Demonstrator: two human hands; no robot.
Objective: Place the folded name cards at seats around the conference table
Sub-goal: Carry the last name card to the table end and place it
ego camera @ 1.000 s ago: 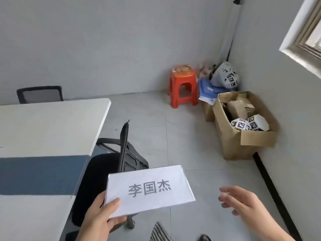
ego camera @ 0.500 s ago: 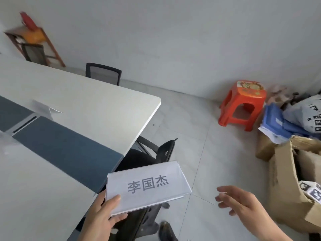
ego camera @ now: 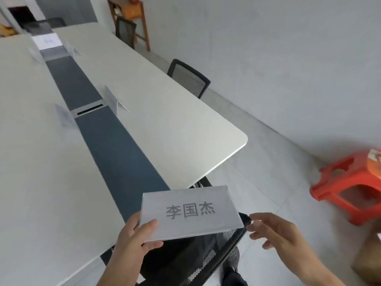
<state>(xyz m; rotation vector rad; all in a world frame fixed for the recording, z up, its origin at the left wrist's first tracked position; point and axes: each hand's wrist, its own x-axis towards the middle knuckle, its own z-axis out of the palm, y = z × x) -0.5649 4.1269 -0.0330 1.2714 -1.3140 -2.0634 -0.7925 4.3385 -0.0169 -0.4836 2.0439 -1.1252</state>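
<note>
- Left hand (ego camera: 132,240) pinches the name card (ego camera: 189,211) at its lower-left corner, thumb on the printed face and fingers underneath.
- Right hand (ego camera: 276,234) is empty, with the fingers loosely spread. It sits just beside the card's right edge and has no grip on it.
- Landmark is the dark strip (ego camera: 115,145) down the middle of the surface (ego camera: 165,124).
- The card is in the air off the near end of the strip, over the back of the black mesh chair (ego camera: 206,256). It is not over the surface yet.
- The card is folded flat with the print up, and its long axis runs crosswise to the strip.
- Placed cards stand either side of the strip further up: one on its right (ego camera: 114,100) and one on its left (ego camera: 64,116), which is blurred. Probably more stand at the far end, too small to tell.
- The surface on both sides of the strip's near end shows no card, so my guess is this one goes there.
- Key relation: the drop spot lies ahead and left of the card, so the left hand is nearer and already carrying it.
- My guess is the right hand comes in to spread the fold so the card stands as a tent.
- Risk: a one-corner pinch lets the card sag or twist when set down.
</note>
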